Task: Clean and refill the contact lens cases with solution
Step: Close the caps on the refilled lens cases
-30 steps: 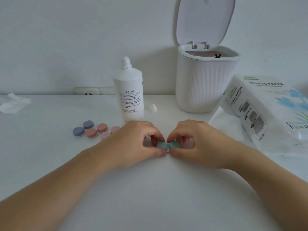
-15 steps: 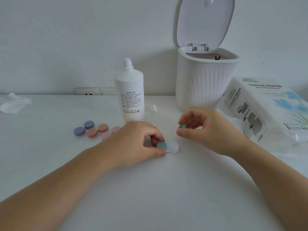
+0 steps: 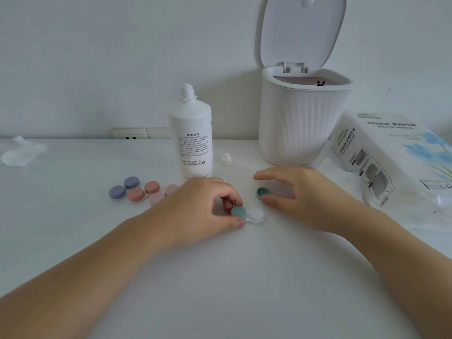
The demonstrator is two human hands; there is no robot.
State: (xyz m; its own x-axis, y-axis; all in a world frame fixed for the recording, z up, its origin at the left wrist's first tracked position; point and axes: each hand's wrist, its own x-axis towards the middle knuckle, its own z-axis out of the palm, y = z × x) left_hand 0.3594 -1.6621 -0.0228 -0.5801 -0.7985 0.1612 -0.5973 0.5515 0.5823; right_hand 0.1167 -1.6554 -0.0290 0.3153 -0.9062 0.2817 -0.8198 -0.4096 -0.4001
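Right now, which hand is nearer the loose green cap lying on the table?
Right. The right hand hovers over the loose green cap, thumb beside it; the left hand grips the other cap.

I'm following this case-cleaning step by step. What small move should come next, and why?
Probably unscrew the remaining green cap, which the left hand grips: the other green cap already lies on the table by the right hand, and that well is open.

bottle (image 3: 193,140) left of bin (image 3: 303,123); cases (image 3: 137,190) before bottle.
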